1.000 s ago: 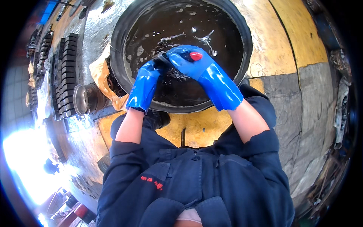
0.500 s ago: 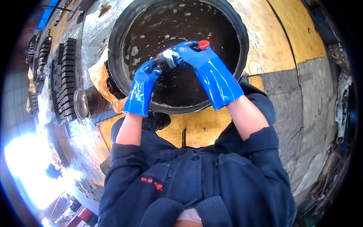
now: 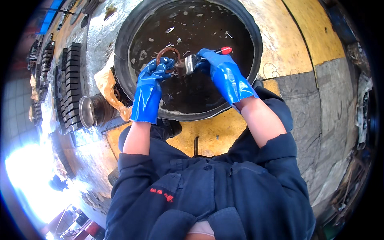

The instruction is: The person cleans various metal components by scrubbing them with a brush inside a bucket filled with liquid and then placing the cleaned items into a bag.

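My blue-gloved hands are over a wide black tub (image 3: 122, 76) of dark, murky liquid. My left hand (image 3: 151, 78) is closed around the rod of a piston with connecting rod (image 3: 189, 65). The rod's rusty brown ring end stands up beside the fingers, and its silvery grooved head points to the right. Against that head is my right hand (image 3: 218, 66), with its fingers curled. A tool with a red end (image 3: 226, 50) sticks out from the right glove; its other end is hidden, with something dark showing between the fingers and the piston.
Pale flecks float on the liquid. Left of the tub are a crumpled tan sheet (image 3: 106, 82), a metal cylinder (image 3: 92, 111) and a row of dark ribbed parts (image 3: 71, 86). Yellow boards (image 3: 280, 36) and grey matting (image 3: 300, 106) cover the floor to the right.
The piston has turned, so that the rod's ring end now shows by my left hand. My right hand has shifted slightly right, and the hands are farther apart.
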Tool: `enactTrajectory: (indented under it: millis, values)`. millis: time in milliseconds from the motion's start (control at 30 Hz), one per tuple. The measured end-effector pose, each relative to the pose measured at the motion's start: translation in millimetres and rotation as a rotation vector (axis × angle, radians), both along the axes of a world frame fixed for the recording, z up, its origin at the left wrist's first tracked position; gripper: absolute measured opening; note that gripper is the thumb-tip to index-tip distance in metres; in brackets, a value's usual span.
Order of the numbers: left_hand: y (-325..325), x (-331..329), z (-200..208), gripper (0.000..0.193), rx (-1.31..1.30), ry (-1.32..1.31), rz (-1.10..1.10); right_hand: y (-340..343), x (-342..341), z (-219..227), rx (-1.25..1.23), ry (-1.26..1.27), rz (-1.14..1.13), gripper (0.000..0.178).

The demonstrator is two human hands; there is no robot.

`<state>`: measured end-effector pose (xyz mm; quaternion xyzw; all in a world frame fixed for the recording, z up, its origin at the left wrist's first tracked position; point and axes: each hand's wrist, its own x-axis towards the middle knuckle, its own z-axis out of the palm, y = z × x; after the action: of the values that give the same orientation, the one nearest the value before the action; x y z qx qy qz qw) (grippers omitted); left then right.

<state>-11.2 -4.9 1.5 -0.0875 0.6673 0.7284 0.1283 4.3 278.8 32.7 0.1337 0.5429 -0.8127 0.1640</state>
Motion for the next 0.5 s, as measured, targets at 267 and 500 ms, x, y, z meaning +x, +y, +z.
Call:
enactTrajectory:
  millis: [267, 500]
  values:
    - [18, -7, -3, 0.038, 0.172, -0.071, -0.087, -12, -31, -45, 0.323, 0.092, 0.308, 0.053]
    - [13, -9, -18, 0.051, -0.651, 0.409, -0.164, -25, -27, -8, 1.182, 0.402, 0.523, 0.033]
